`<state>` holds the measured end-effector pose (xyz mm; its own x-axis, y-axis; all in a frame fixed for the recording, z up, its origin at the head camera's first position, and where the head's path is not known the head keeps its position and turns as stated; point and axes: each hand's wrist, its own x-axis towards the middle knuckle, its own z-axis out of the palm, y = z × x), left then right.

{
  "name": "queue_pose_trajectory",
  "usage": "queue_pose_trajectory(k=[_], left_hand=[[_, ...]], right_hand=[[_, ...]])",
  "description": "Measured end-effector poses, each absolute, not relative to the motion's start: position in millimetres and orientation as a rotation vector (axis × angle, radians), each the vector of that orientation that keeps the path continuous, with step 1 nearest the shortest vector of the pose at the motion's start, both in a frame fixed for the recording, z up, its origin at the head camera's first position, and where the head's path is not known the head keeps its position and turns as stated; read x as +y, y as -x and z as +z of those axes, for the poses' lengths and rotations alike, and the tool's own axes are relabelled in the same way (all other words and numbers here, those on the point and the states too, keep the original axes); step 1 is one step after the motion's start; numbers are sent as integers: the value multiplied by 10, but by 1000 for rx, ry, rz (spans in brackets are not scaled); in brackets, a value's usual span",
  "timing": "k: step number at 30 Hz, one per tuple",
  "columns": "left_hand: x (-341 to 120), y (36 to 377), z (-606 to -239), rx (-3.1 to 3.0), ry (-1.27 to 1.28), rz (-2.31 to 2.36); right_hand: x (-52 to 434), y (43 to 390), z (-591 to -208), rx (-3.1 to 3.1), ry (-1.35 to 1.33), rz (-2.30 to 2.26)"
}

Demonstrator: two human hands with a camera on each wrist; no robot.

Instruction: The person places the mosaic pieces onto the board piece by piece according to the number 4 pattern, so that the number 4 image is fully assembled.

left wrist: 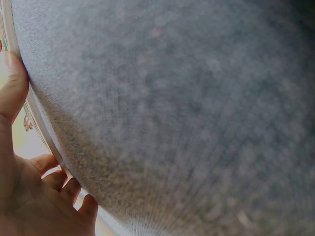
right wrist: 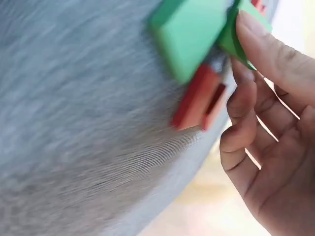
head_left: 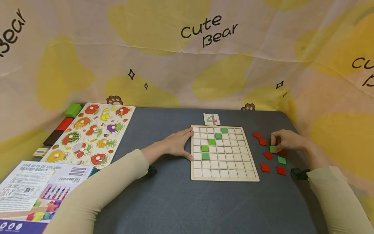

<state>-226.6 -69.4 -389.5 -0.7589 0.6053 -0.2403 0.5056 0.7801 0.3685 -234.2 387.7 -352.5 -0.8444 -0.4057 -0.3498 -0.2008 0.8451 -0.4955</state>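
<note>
A wooden grid board lies mid-table with several green tiles set in its squares. My left hand rests flat on the grey cloth, fingers and thumb pressed against the board's left edge; the left wrist view shows the thumb on that edge. To the right of the board, my right hand pinches a green tile among loose ones. In the right wrist view the fingertips grip a green tile above a red tile.
Loose red tiles and one green tile lie right of the board. A small pattern card sits behind it. At left are a fruit peg puzzle, coloured blocks and a bead-toy box.
</note>
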Motion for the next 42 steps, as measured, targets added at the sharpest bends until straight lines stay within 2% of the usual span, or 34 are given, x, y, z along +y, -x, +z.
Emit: queue_pose_trajectory(k=[7,23,32,42], left_hand=[[-704,2274,-3898,2629,-850,386],[-634,2269,-3884,2701,-798,315],[-626,2264,-3880,2707,-785,314],[-632,2265,-3885,2705,-796,312]], right_hand=[[3476,2330,-3441,2594,513,-681],[2244,2275,-3610,2459,842,-927],[1970,2188,-3656,2443,885,-848],[1924,2156,-3649,2438,907,-842]])
